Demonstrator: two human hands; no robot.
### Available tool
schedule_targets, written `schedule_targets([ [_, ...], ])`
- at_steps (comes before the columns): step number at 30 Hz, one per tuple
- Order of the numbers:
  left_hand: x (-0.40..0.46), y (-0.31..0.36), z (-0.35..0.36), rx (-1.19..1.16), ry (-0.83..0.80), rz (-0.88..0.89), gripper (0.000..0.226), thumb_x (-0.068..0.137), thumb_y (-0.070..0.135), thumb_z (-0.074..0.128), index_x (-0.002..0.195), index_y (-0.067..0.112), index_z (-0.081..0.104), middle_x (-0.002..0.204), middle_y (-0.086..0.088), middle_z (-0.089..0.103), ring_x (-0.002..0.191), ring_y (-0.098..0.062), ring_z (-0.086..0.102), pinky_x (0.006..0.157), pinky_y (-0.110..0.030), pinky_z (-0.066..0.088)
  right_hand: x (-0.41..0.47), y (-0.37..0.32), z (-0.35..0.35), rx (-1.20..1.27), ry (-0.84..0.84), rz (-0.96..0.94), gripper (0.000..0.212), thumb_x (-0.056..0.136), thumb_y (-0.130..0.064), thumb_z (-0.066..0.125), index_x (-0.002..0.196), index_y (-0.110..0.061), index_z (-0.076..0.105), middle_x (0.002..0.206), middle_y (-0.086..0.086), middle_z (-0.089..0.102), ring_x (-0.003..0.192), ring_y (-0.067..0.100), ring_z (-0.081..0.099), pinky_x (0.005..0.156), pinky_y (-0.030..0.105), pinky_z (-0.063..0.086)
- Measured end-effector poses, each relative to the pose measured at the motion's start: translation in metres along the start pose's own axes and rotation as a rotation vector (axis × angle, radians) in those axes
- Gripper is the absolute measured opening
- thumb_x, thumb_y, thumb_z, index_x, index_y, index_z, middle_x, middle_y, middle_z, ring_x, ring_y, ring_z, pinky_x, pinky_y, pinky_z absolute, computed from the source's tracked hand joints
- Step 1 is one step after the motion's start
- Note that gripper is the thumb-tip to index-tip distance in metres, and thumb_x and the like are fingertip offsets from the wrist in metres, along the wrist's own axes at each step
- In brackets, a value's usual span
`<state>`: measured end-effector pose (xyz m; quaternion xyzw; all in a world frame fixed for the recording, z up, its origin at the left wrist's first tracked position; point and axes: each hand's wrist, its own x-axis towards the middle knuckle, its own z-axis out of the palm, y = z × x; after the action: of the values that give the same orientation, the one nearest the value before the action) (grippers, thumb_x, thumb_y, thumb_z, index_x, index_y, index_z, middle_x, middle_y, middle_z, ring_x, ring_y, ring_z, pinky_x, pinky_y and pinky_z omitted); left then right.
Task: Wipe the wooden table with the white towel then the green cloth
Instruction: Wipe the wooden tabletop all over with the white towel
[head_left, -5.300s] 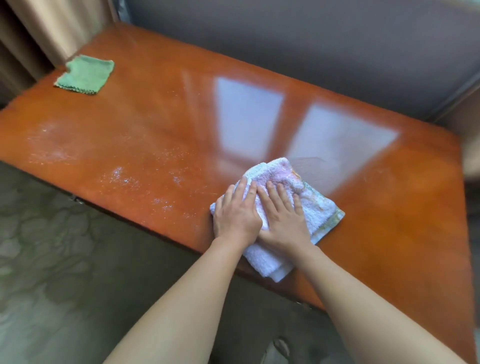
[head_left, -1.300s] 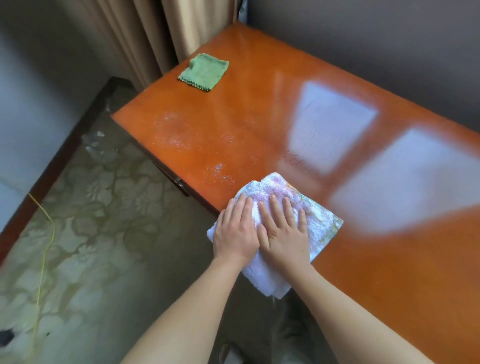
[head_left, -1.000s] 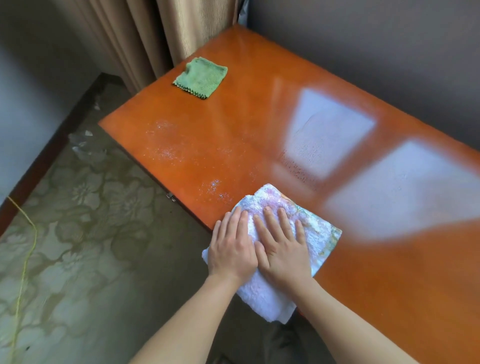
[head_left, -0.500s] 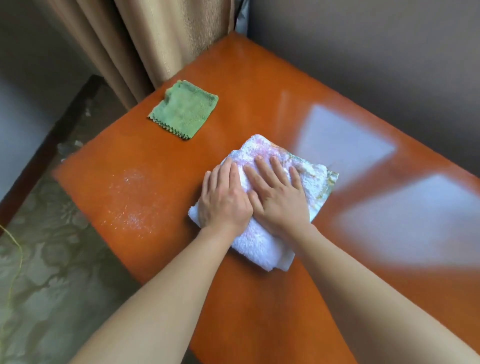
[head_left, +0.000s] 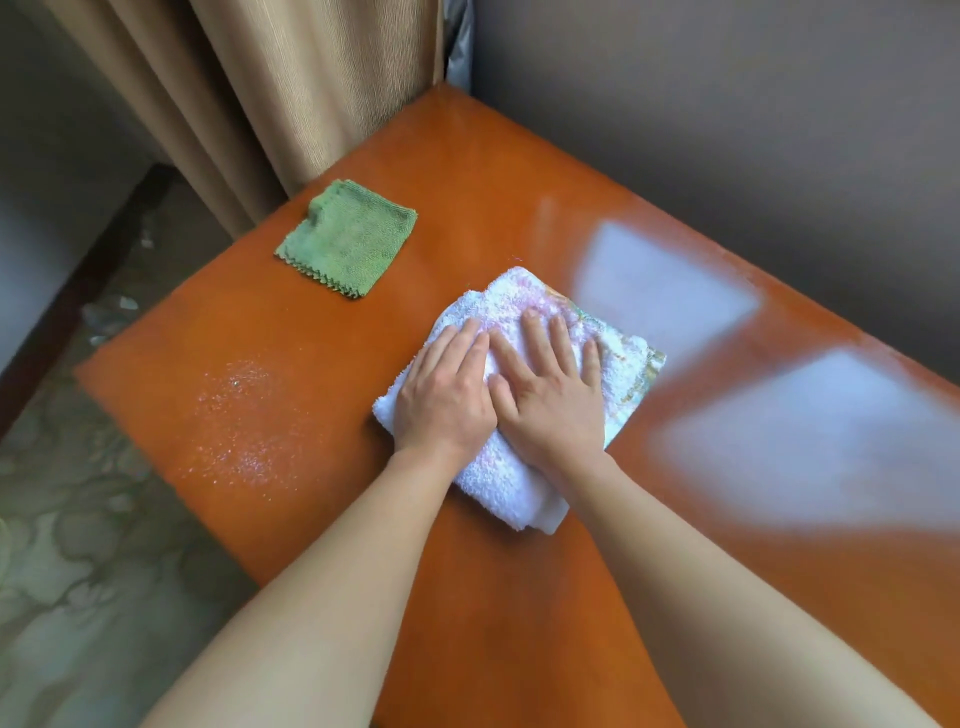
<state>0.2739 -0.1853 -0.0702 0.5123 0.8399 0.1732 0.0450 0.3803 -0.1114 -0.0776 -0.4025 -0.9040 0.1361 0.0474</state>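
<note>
A folded white towel (head_left: 511, 483) with faint pink and green print lies on the glossy orange-brown wooden table (head_left: 519, 597). My left hand (head_left: 444, 395) and my right hand (head_left: 553, 395) press flat on it side by side, fingers straight and pointing away from me. The green cloth (head_left: 348, 244), folded square with a zigzag edge, lies flat on the table's far left corner area, apart from the towel. A patch of whitish dust or droplets (head_left: 244, 415) sits on the table to the left of the towel.
A beige curtain (head_left: 260, 104) hangs just behind the table's left end. A grey wall (head_left: 727, 104) runs along the far edge. Patterned floor (head_left: 78, 545) lies below the table's left and near edges. Window reflections shine on the right half.
Both hands have slid the towel from the table's near edge inward and toward the left end, closer to the green cloth. The speckled patch now lies to the towel's left.
</note>
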Motion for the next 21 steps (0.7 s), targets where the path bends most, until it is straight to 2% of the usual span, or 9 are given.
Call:
schedule_targets([
  [6, -0.091, -0.013, -0.017, 0.006, -0.063, 0.006, 0.053, 0.09, 0.029, 0.03, 0.134, 0.011, 0.053, 0.143, -0.003, 0.048, 0.134, -0.021, 0.041, 0.109, -0.037, 0.035, -0.088, -0.038, 0.012, 0.023, -0.012, 0.015, 0.056, 0.094, -0.046, 0.026, 0.149, -0.041, 0.028, 0.163, -0.003, 0.013, 0.15, 0.021, 0.0, 0.117, 0.048, -0.01],
  [13, -0.201, -0.046, -0.037, 0.009, -0.092, -0.004, 0.051, 0.092, 0.029, 0.031, 0.136, 0.011, 0.051, 0.145, -0.002, 0.045, 0.137, -0.019, 0.038, 0.109, -0.041, 0.036, -0.186, -0.097, 0.031, -0.005, -0.034, -0.008, 0.055, 0.097, -0.046, 0.024, 0.151, -0.037, 0.028, 0.163, -0.002, 0.014, 0.15, 0.022, 0.001, 0.118, 0.049, -0.007],
  [18, -0.238, -0.051, -0.044, -0.05, -0.081, -0.077, 0.05, 0.093, 0.03, 0.033, 0.134, 0.01, 0.053, 0.144, -0.003, 0.046, 0.137, -0.019, 0.036, 0.113, -0.036, 0.026, -0.21, -0.11, 0.04, -0.044, -0.064, -0.068, 0.054, 0.097, -0.045, 0.029, 0.15, -0.036, 0.032, 0.161, -0.001, 0.022, 0.149, 0.024, 0.01, 0.117, 0.052, 0.006],
  [21, -0.235, -0.055, -0.049, -0.077, -0.091, -0.073, 0.051, 0.091, 0.029, 0.034, 0.134, 0.01, 0.053, 0.145, -0.004, 0.045, 0.137, -0.021, 0.038, 0.112, -0.035, 0.021, -0.206, -0.11, 0.041, -0.051, -0.085, -0.082, 0.055, 0.096, -0.045, 0.03, 0.15, -0.037, 0.029, 0.161, -0.002, 0.02, 0.15, 0.023, 0.008, 0.115, 0.051, 0.008],
])
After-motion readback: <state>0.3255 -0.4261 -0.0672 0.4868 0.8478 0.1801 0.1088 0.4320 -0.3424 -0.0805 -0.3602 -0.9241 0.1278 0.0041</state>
